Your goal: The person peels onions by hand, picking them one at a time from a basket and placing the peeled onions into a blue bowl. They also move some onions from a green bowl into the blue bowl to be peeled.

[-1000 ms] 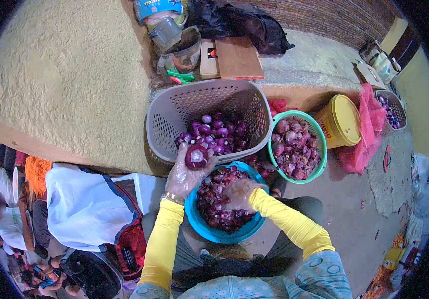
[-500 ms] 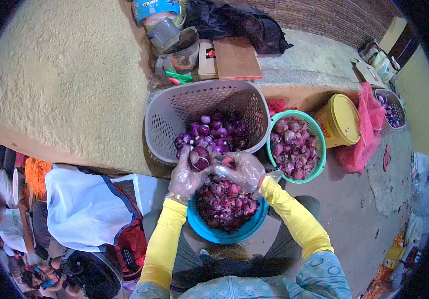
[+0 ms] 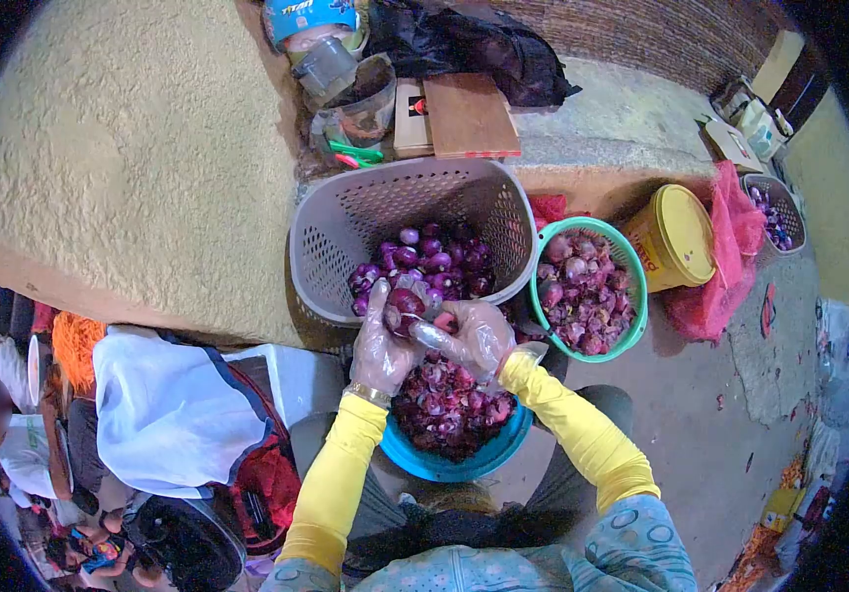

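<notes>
Both gloved hands on one red onion (image 3: 404, 301) above blue bowl (image 3: 454, 462).
L hand (image 3: 382, 345) fingers curl round onion; R hand (image 3: 476, 335) fingers pinch a knife (image 3: 426, 333) against it, just by grey basket (image 3: 345, 237) near rim. Green basket (image 3: 631, 286) sits to the right.

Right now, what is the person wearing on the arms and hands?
Both arms have long bright yellow sleeves. The left hand and right hand wear thin clear plastic gloves, crinkled over the fingers. A gold-coloured bracelet circles the left wrist. The upper sleeves are pale blue with circles.
</notes>
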The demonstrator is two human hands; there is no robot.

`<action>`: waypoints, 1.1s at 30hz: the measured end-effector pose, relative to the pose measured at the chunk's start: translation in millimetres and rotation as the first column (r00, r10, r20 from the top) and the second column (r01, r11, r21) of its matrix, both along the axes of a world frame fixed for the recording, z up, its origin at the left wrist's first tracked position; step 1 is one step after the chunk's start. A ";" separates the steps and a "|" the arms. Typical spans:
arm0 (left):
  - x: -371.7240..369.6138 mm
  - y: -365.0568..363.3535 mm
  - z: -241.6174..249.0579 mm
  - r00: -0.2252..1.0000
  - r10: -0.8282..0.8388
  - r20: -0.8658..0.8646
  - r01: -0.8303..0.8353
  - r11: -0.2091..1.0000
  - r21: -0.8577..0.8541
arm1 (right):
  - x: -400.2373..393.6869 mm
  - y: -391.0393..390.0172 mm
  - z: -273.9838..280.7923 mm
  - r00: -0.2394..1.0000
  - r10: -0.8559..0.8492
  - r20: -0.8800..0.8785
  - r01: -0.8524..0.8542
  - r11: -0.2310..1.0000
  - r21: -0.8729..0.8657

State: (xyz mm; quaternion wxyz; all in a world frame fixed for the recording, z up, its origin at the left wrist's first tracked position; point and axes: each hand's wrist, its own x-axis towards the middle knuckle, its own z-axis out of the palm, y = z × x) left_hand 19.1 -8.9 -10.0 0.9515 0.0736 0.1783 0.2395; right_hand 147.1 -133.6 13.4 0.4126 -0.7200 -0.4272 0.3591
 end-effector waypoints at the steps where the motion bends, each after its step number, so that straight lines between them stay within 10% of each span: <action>1: 1.1 -0.2 0.8 1.000 0.000 0.000 0.000 1.000 0.001 | 0.6 0.0 0.1 1.000 0.000 0.000 0.000 1.000 0.001; 22: 1.0 -6.4 12.8 0.985 -0.028 -0.172 0.032 0.999 0.021 | 4.6 -3.9 2.1 0.991 0.112 0.067 -0.123 0.975 0.183; 33: -12.5 20.2 -0.6 0.991 0.117 -0.069 -0.119 0.992 -0.029 | -0.3 -18.1 6.4 0.663 0.672 0.330 -0.506 0.727 -0.464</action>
